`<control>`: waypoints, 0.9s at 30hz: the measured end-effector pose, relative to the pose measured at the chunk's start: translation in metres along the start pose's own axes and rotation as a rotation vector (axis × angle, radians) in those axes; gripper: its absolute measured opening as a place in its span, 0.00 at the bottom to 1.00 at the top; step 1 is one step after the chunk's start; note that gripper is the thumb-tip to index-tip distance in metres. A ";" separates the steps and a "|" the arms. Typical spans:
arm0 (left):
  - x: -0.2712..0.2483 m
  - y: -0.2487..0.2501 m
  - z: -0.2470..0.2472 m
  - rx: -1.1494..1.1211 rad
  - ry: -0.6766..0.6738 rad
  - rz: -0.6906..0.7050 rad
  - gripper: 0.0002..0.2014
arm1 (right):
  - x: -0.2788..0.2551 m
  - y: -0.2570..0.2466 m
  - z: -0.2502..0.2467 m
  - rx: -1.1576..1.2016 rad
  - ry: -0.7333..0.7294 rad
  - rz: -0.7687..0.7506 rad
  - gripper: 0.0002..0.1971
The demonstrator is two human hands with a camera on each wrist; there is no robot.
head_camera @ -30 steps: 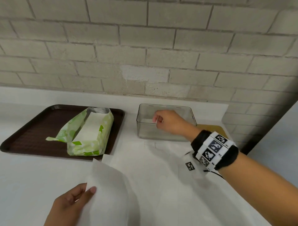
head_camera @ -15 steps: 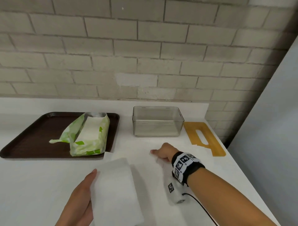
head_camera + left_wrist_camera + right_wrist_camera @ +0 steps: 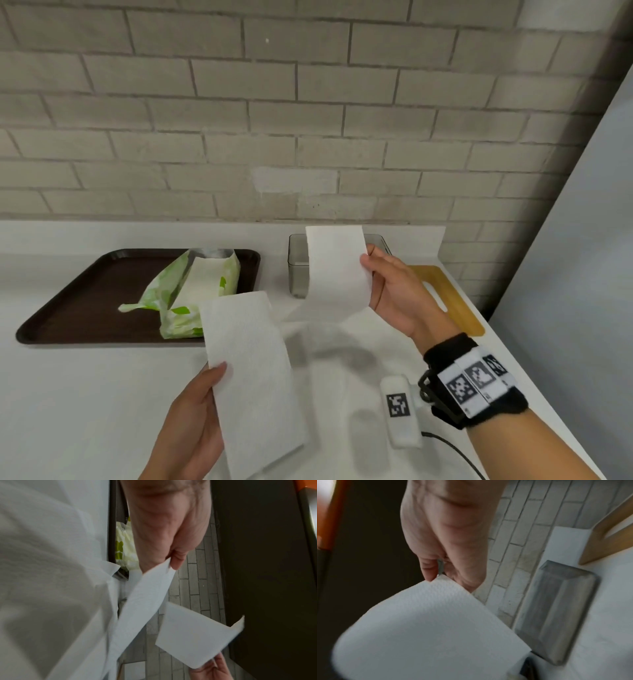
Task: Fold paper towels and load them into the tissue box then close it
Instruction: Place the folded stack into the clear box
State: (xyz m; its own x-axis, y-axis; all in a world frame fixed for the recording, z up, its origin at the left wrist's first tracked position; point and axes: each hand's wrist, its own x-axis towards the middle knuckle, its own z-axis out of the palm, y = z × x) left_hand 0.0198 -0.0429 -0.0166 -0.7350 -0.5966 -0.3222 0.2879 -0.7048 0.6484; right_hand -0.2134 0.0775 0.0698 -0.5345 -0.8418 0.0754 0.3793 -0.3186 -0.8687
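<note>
A brown tray (image 3: 73, 301) on the white worktop (image 3: 85, 394) carries an opened green pack (image 3: 191, 291) of towels. Nearer, the left hand (image 3: 191, 421) pinches a folded paper towel (image 3: 253, 377) between thumb and fingers. The right hand (image 3: 397, 294) pinches a second, curling towel (image 3: 337, 270) in front of the clear tissue box (image 3: 297, 270); its wooden lid (image 3: 452, 301) lies flat beside it

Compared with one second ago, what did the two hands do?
The right hand left the clear box, dropped to the counter, then lifted a paper towel. The left hand raised its own folded towel. Tray, green pack and wooden lid stayed.
</note>
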 end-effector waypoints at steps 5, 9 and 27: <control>0.000 -0.005 0.024 -0.024 -0.048 -0.068 0.18 | -0.016 0.018 0.035 -0.364 0.090 -0.186 0.08; -0.001 -0.014 0.038 -0.026 -0.055 -0.111 0.22 | -0.017 0.066 0.040 -0.923 0.265 -0.347 0.09; 0.000 -0.019 0.007 0.143 0.105 0.044 0.23 | 0.016 0.068 -0.046 -1.417 0.080 0.191 0.06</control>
State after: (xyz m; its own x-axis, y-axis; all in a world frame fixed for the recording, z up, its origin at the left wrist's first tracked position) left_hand 0.0098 -0.0270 -0.0248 -0.6535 -0.6678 -0.3564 0.2230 -0.6198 0.7524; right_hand -0.2308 0.0625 -0.0106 -0.6205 -0.7798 -0.0823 -0.5857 0.5307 -0.6127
